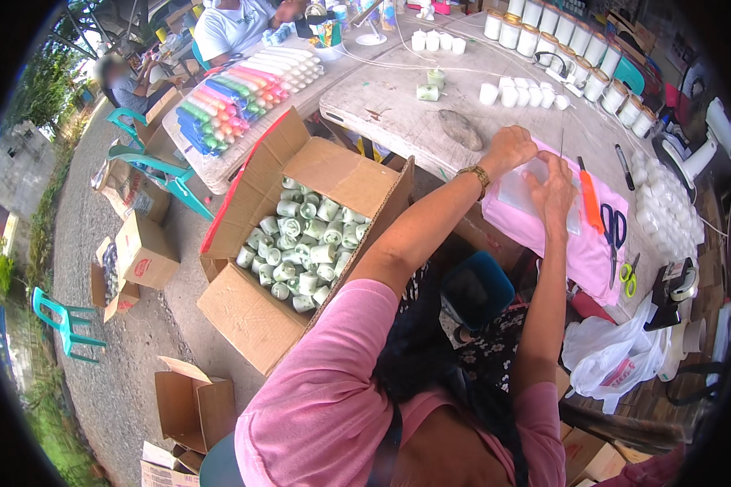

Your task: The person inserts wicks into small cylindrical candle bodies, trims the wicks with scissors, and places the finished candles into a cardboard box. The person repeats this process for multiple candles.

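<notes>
One clear plastic sheet (515, 195) lies on a pink cloth (603, 264) at the table's (418, 114) near edge, under both hands; left hand (509, 149) has fingers bent inward, grip cannot be told; right hand (554, 188) has fingers curved over the sheet, grip likewise unclear; orange-handled tool (590, 200) and dark scissors (613, 227) lie just right; open carton (345, 174) of pale green candles (307, 235) stands left.

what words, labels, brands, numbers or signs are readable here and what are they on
White plastic bag: red lettering, which I won't copy out.
Cardboard box at left: red mark, too small to read.
Cardboard flap at the lower edge: small print, too blurred to read.
Pink cloth: no lettering that I can make out.
</notes>
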The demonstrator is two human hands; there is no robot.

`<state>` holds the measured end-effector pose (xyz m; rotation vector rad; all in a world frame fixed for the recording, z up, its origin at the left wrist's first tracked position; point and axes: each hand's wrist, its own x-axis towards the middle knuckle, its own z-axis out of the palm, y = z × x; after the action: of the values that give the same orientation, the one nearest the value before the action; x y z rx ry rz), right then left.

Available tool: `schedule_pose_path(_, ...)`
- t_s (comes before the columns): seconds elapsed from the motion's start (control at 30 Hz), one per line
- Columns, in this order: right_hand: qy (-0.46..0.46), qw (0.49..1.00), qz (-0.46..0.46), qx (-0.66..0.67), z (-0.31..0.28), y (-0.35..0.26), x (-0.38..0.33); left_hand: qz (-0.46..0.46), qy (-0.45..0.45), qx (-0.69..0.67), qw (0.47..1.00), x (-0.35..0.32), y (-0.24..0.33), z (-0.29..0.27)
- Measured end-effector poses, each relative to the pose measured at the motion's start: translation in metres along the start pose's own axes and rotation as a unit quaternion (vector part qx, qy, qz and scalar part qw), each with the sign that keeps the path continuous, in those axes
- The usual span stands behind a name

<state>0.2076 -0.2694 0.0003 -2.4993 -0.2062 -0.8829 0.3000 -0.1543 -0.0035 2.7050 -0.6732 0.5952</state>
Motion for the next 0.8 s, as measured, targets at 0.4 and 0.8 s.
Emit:
schedule_pose_path(0.4, 0.01, 0.999, -0.012, 0.03, 0.002, 0.012, 0.0, 0.014, 0.025, -0.075, 0.997, -0.006, 0.004, -0.011)
schedule_pose_path(0.8, -0.045, 0.998, -0.032, 0.037, 0.001, 0.021, 0.001, -0.175, -0.071, -0.433, 0.882, -0.018, 0.004, -0.037)
